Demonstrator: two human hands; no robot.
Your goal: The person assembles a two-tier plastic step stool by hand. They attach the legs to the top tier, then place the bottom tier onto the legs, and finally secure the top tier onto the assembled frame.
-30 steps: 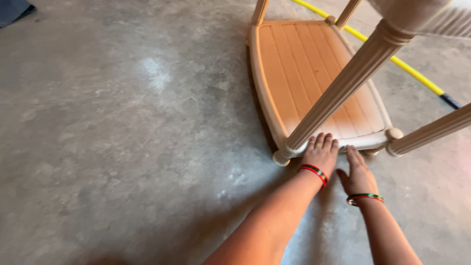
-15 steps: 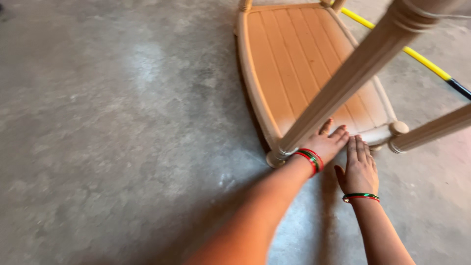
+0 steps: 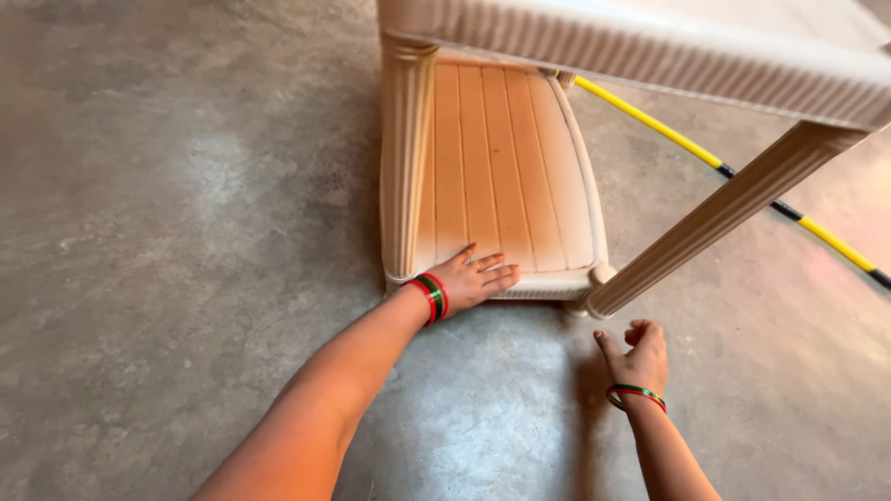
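I see a cream plastic table standing on the concrete floor, its top at the far right and its lower shelf just above the ground. I judge it light and stiff, somewhat slippery, best taken by a leg or the shelf rim. The shelf holds nothing. My left hand lies flat, fingers spread, on the shelf's near edge. My right hand hovers loosely curled, holding nothing, just below the near right leg
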